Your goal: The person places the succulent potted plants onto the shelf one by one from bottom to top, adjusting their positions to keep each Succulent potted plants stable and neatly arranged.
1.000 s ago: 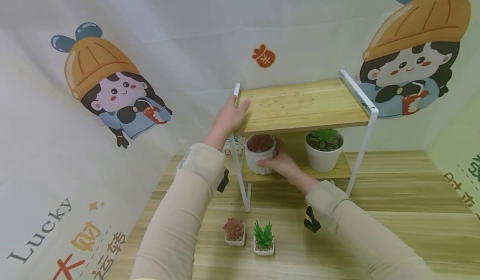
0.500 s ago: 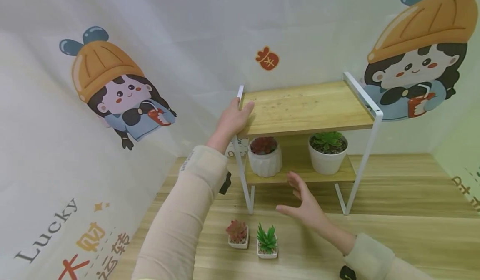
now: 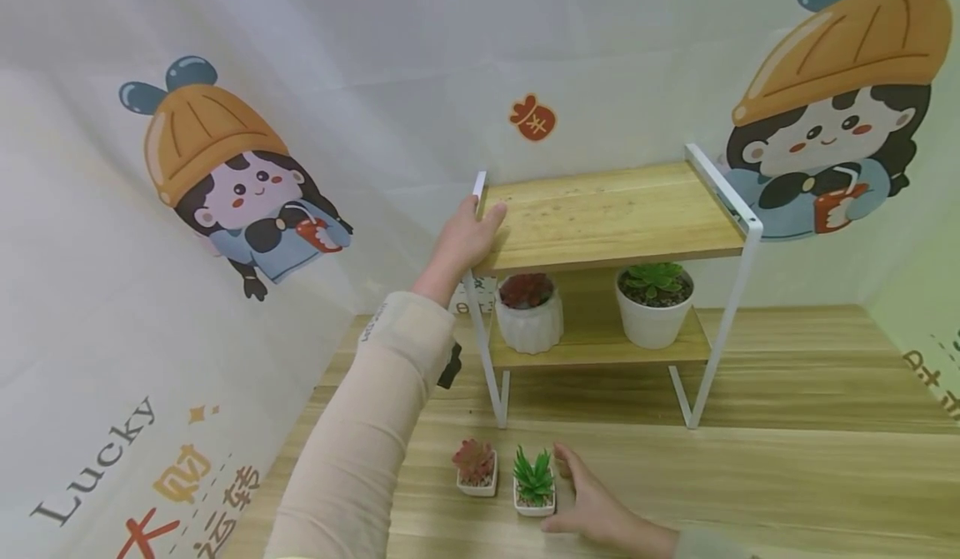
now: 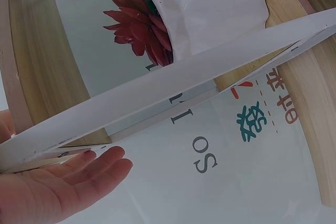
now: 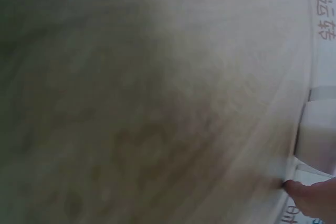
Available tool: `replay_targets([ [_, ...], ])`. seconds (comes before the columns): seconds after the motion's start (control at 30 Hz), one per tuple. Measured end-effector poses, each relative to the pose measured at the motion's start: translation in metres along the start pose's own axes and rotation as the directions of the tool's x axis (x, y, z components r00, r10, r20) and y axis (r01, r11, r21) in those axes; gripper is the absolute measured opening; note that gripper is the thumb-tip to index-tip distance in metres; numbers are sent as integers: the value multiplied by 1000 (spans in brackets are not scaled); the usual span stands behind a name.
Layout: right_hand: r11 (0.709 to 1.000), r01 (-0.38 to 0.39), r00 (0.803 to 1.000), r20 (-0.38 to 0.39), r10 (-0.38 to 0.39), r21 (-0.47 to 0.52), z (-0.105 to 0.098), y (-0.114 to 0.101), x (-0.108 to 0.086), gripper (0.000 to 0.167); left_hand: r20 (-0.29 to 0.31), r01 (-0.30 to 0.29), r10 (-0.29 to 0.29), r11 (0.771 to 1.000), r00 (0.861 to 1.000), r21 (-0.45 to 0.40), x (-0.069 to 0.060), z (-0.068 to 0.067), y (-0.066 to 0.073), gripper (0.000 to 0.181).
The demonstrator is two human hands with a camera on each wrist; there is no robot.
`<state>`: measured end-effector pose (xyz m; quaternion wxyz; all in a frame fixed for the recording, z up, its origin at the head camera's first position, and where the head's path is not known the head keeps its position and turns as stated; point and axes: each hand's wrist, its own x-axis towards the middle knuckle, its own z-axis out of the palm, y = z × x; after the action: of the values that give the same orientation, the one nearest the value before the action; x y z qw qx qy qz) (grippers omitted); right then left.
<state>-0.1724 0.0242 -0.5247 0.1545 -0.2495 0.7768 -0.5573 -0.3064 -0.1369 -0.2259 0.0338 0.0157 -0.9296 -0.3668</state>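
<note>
My left hand [image 3: 467, 238] grips the upper left end of a two-tier shelf [image 3: 615, 213] with wooden boards and a white metal frame. In the left wrist view, the fingers of the left hand [image 4: 79, 184] lie along the outer side of the white frame bar [image 4: 168, 82]. On the table, my right hand [image 3: 592, 505] is beside a small green succulent [image 3: 534, 482] in a square white pot. Its thumb and fingers are spread at the pot's right side; contact cannot be told. A small reddish succulent [image 3: 475, 466] in a similar pot stands to the left.
On the lower board stand a ribbed white pot [image 3: 531, 326] with a dark red succulent, at left, and a smooth white pot [image 3: 655, 321] with a green succulent, at right. The wooden table [image 3: 810, 476] meets a printed cloth backdrop [image 3: 405, 109] behind the shelf.
My right hand has let go of the ribbed pot, drawn back from the shelf and come down beside the small green succulent. The left hand has stayed on the shelf.
</note>
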Motion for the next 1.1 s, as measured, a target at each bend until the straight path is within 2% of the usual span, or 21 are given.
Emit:
replay_targets([
  [0.27, 999, -9, 1000, 17, 9, 43, 10, 11, 9, 93, -1, 2, -2, 1000, 1000, 3, 1, 2, -1, 65],
  [0.5, 990, -43, 999, 14, 41, 136, 12, 10, 11, 74, -7, 10, -10, 1000, 1000, 3, 1, 2, 0, 65],
  [0.83, 986, -61, 998, 7, 61, 152, 11, 11, 12, 69, 1, 12, -13, 999, 1000, 50, 1, 0, 1, 65],
  [1.1, 976, -18, 1000, 25, 13, 216, 9, 12, 12, 70, -2, 13, -13, 999, 1000, 45, 0, 0, 1, 64],
])
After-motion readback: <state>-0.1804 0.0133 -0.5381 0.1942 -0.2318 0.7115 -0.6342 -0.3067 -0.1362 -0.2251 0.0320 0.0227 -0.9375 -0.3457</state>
